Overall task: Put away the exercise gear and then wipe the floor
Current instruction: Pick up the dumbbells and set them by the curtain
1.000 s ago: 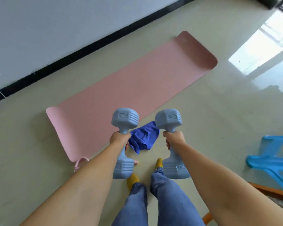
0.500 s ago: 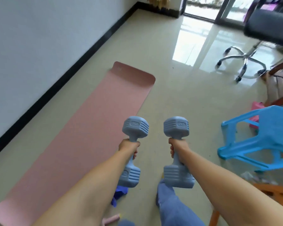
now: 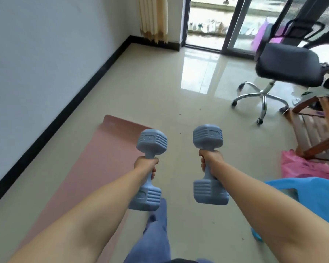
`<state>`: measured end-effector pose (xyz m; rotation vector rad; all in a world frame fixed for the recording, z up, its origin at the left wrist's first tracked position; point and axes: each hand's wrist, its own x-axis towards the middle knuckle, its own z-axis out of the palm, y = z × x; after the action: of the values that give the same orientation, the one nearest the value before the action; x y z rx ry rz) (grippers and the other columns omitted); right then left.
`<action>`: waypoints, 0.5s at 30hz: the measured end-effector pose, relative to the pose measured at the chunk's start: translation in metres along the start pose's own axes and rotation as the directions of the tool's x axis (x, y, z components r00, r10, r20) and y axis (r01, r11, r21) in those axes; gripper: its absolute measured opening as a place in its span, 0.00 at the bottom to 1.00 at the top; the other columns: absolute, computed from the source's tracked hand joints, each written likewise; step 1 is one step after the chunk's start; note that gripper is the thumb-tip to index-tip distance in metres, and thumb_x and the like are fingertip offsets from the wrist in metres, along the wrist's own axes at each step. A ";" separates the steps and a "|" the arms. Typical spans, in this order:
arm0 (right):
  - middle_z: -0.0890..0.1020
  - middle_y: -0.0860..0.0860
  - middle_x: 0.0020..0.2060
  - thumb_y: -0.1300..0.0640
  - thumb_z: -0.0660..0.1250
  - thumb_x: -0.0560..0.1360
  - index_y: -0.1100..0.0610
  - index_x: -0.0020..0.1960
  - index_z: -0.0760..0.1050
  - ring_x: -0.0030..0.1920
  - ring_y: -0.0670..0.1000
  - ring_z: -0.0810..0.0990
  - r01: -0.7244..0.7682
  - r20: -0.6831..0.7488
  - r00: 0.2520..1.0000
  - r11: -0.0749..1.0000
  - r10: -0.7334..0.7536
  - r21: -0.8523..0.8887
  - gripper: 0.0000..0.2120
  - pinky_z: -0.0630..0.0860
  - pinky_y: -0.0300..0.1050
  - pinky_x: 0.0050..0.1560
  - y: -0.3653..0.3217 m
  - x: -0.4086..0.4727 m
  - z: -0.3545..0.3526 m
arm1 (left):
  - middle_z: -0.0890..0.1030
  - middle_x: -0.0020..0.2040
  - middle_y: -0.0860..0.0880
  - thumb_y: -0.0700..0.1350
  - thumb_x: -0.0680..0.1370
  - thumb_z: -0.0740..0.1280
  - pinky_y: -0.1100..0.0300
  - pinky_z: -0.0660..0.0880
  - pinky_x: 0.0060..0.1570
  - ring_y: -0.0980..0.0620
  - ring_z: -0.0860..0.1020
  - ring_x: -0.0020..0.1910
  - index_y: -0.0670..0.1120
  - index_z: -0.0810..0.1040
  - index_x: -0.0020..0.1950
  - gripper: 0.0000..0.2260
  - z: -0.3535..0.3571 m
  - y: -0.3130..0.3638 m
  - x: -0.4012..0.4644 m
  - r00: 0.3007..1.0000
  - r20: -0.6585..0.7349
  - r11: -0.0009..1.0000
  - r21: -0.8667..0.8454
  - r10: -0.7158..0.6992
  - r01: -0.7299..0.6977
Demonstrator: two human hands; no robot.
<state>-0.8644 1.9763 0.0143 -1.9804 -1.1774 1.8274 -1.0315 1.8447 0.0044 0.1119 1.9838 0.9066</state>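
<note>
Tiled floor (image 3: 179, 103) by a white wall, pink mat (image 3: 95, 158) lying flat.
Both arms stretched forward: left hand (image 3: 145, 165) grips one upright grey dumbbell (image 3: 150, 149), right hand (image 3: 210, 158) the other dumbbell (image 3: 207, 136).

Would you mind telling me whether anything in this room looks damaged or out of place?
The curtain has a ragged, frayed hem hanging above the floor. A crumpled pink bag lies on the floor by the wooden table leg. The mat lies flat, still unrolled.
</note>
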 end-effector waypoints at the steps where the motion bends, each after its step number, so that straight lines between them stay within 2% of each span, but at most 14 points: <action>1: 0.70 0.53 0.25 0.62 0.63 0.72 0.58 0.36 0.69 0.24 0.52 0.67 -0.002 -0.003 1.000 1.000 0.002 0.008 0.06 0.66 0.40 0.28 -0.023 0.012 0.005 | 0.70 0.28 0.45 0.40 0.73 0.64 0.61 0.66 0.27 0.49 0.67 0.24 0.42 0.72 0.40 0.03 -0.001 0.023 0.016 1.000 0.006 1.000 0.007 0.003 -0.003; 7: 0.70 0.53 0.26 0.63 0.63 0.72 0.58 0.37 0.69 0.25 0.51 0.66 -0.025 -0.023 0.999 0.996 0.027 0.085 0.06 0.65 0.40 0.28 -0.149 0.087 0.013 | 0.68 0.27 0.46 0.40 0.75 0.64 0.62 0.64 0.27 0.50 0.65 0.24 0.43 0.70 0.38 0.06 0.008 0.160 0.110 0.997 0.077 0.999 0.042 0.001 -0.004; 15: 0.69 0.53 0.26 0.64 0.63 0.72 0.58 0.36 0.69 0.24 0.51 0.65 -0.009 -0.032 0.999 0.997 0.011 0.077 0.07 0.65 0.39 0.27 -0.314 0.244 0.002 | 0.71 0.29 0.45 0.41 0.73 0.63 0.61 0.67 0.28 0.48 0.68 0.26 0.42 0.73 0.41 0.03 0.072 0.333 0.249 0.998 0.041 0.994 0.103 0.039 -0.043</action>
<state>-1.0150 2.3444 0.0280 -1.9693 -1.0728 1.8099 -1.2065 2.2283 0.0179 0.2293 1.9986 0.8209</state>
